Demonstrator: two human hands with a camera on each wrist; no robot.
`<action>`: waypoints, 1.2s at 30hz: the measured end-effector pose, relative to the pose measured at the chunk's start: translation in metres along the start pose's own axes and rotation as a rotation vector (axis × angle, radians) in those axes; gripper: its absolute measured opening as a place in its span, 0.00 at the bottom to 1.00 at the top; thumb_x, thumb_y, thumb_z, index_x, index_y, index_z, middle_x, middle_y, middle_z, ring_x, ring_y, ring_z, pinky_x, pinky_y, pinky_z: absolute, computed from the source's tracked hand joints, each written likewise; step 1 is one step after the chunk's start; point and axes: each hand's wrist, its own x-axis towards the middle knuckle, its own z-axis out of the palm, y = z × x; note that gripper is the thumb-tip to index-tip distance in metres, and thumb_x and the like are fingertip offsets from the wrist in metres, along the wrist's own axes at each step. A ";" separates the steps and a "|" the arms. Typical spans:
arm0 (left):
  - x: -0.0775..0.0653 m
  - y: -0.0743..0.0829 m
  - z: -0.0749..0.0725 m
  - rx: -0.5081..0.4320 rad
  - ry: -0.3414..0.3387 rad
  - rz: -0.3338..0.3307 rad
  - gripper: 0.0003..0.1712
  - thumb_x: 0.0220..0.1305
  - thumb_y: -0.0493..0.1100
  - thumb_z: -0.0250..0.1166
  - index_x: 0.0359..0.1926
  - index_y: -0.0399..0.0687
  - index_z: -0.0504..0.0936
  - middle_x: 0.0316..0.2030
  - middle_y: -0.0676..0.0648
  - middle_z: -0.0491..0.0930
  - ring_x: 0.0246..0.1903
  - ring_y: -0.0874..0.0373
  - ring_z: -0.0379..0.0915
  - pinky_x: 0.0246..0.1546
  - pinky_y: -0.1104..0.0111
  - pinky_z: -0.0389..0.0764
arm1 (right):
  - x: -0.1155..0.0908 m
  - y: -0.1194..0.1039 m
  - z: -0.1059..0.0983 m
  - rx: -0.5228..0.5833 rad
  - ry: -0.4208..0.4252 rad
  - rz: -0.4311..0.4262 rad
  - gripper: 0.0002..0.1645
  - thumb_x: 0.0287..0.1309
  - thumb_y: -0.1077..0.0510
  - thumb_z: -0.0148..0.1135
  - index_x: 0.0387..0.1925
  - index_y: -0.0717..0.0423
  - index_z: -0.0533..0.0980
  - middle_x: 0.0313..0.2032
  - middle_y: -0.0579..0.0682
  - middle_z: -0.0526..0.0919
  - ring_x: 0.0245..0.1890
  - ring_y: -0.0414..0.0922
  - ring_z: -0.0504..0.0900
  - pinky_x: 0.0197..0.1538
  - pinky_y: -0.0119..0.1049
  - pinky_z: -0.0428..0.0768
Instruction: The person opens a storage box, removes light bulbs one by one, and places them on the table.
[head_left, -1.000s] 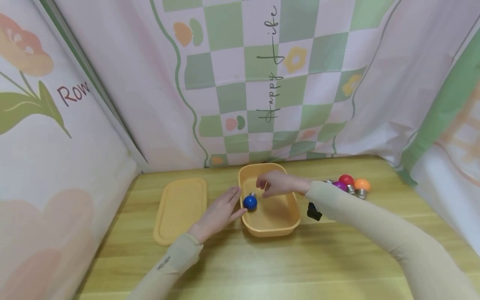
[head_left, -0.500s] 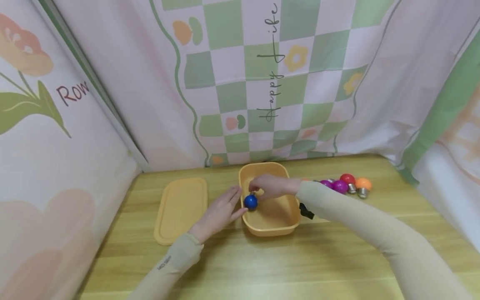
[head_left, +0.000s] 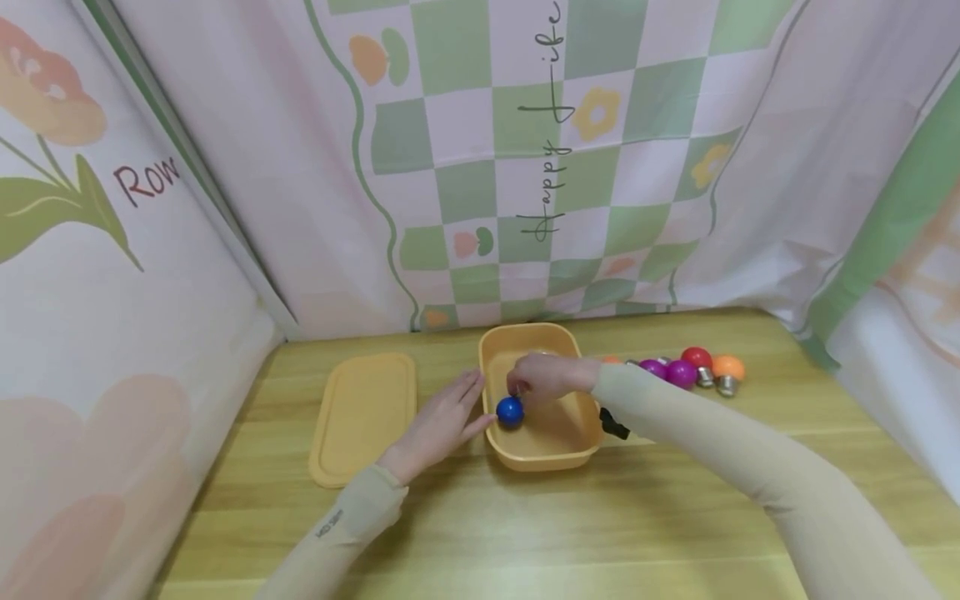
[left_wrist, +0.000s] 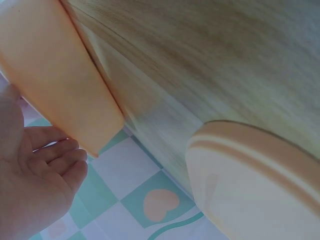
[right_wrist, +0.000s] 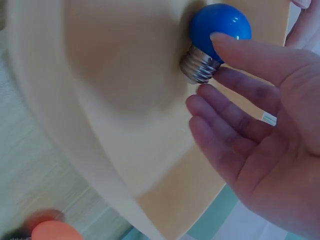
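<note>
A blue light bulb (head_left: pixel 510 411) with a silver screw base is inside the yellow plastic box (head_left: pixel 542 462), near its left wall. My right hand (head_left: pixel 553 376) reaches into the box and pinches the bulb between thumb and index finger; the right wrist view shows the thumb on the blue globe (right_wrist: pixel 220 22), with the other fingers loosely bent. Against the box's left rim rests my left hand (head_left: pixel 441 418), its fingers extended and holding nothing. The left wrist view shows its fingertips at the outer wall of the box (left_wrist: pixel 65 75).
A flat yellow lid (head_left: pixel 363 421) lies left of the box. To the right are several more bulbs, among them a red bulb (head_left: pixel 697 359), an orange bulb (head_left: pixel 728 367) and a purple bulb (head_left: pixel 681 374). A black object (head_left: pixel 614 423) shows beside the box. A patterned curtain (head_left: pixel 525 167) hangs behind.
My right hand has come down to the blue bulb and taken hold of it. The bulb has shifted slightly right, away from the box's left wall. My left hand has stayed at the rim.
</note>
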 end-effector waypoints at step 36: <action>0.000 0.001 0.000 -0.012 -0.007 -0.022 0.37 0.70 0.55 0.61 0.65 0.28 0.71 0.64 0.31 0.73 0.65 0.42 0.72 0.66 0.57 0.76 | -0.052 0.018 -0.024 0.295 0.129 0.066 0.15 0.54 0.57 0.72 0.41 0.60 0.80 0.38 0.51 0.87 0.37 0.42 0.85 0.41 0.31 0.86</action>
